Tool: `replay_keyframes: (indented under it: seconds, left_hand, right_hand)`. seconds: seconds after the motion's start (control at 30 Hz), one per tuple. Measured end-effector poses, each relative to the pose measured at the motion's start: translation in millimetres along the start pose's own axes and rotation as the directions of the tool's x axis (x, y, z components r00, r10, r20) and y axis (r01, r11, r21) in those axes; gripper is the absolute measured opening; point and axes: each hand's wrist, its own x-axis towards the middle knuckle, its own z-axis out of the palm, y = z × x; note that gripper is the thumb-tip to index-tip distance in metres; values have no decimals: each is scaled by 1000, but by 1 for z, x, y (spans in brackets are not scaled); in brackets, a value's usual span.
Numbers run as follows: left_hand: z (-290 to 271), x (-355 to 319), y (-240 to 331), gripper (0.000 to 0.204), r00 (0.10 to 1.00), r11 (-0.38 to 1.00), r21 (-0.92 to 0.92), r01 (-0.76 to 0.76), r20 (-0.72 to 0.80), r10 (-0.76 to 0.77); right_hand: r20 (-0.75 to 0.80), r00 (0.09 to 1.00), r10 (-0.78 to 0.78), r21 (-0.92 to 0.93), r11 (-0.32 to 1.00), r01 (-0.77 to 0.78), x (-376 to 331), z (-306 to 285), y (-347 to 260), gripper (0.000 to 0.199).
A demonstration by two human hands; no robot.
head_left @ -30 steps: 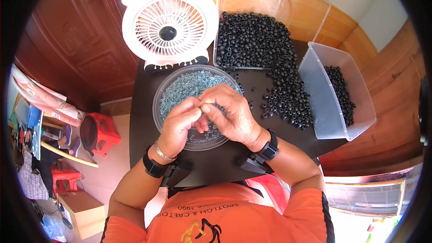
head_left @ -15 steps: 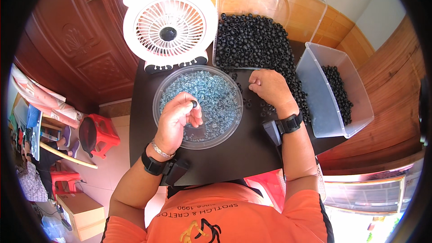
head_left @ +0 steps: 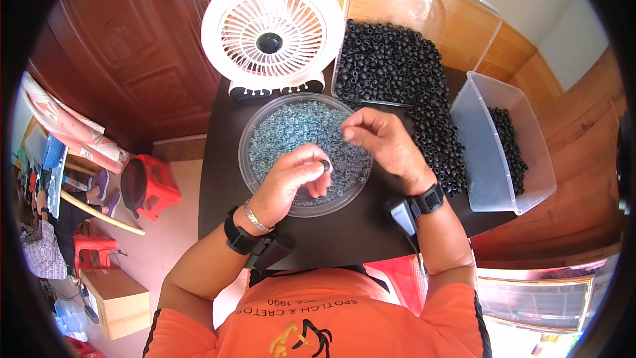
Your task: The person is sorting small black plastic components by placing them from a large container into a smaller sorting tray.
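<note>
A small, round black plastic piece point(head_left: 325, 166) sits pinched between the thumb and finger of my left hand point(head_left: 288, 179), above the near part of a round clear dish point(head_left: 244, 166). That dish holds a heap of small, clear bluish pieces point(head_left: 291, 122). My right hand point(head_left: 391, 146) hovers over the dish's right rim, with thumb and forefinger pressed together. Whatever is in that pinch, if anything, is too small to make out. To the right of this hand, many black pieces point(head_left: 434, 139) like the held one lie spilled on the dark table point(head_left: 318, 242).
A clear box point(head_left: 336, 86) on its side spills black pieces at the back. On the right stands a translucent bin point(head_left: 487, 159) with more of them. A white fan point(head_left: 271, 43) stands behind the dish. At far left are a red stool point(head_left: 159, 189) and a cardboard box point(head_left: 116, 301).
My right hand has moved left from beside the black pieces to over the dish, closer to my left hand. The left hand still pinches its black piece. The whole view has shifted slightly.
</note>
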Motion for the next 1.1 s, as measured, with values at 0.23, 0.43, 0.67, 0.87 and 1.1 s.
replay_keyframes:
  seconds: [0.23,0.43,0.67,0.87,1.1]
  left_hand:
    - [1,-1,-2,24,999,998,-51,-32,29,34]
    - [1,0,-2,25,997,998,-24,-65,28,66]
    - [-1,1,-1,27,999,999,1,-34,-1,34]
    - [-1,0,-1,24,1000,999,49,-21,17,21]
    - [0,0,-1,20,1000,994,110,-12,14,10]
  right_hand:
    - [157,987,-21,296,955,-27,-8,26,-6,13]
    - [166,986,-28,350,936,-32,-5,29,1,15]
    - [91,995,-47,316,948,16,-9,17,-10,12]
    - [196,980,-37,294,955,-22,-14,13,-18,10]
    - [258,964,-70,227,974,10,-16,15,-20,6]
